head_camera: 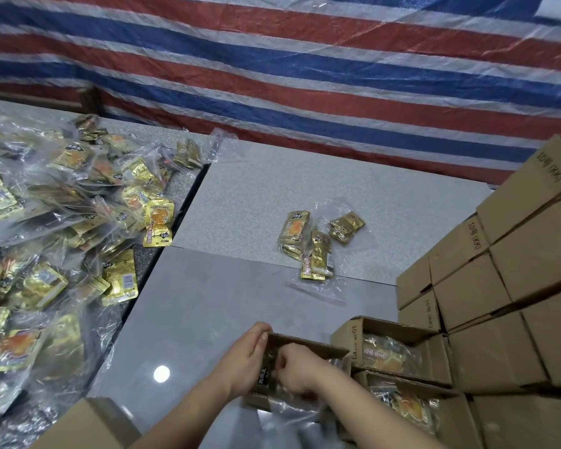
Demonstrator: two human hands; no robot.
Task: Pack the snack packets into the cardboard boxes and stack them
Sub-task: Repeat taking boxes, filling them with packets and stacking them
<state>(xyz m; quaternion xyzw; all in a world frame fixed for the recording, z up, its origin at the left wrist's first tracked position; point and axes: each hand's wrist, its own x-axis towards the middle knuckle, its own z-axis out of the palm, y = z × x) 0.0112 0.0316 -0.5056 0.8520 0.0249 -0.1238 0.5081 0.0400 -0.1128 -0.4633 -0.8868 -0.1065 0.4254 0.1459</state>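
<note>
An open cardboard box (308, 343) lies on the grey table near the front edge. My left hand (250, 354) grips its left wall and flap. My right hand (297, 371) is curled inside the box, pushing a clear bag of gold snack packets (292, 406) into it. Two more open boxes (392, 348) (408, 403) with bagged packets inside sit just to the right. A clear bag of gold packets (314, 244) lies in the middle of the table. A big heap of bagged gold packets (55, 222) covers the left side.
Closed cardboard boxes (512, 286) are stacked several high on the right. Another cardboard box (85, 426) pokes in at the bottom left. A red, white and blue striped tarp (305, 76) hangs behind the table.
</note>
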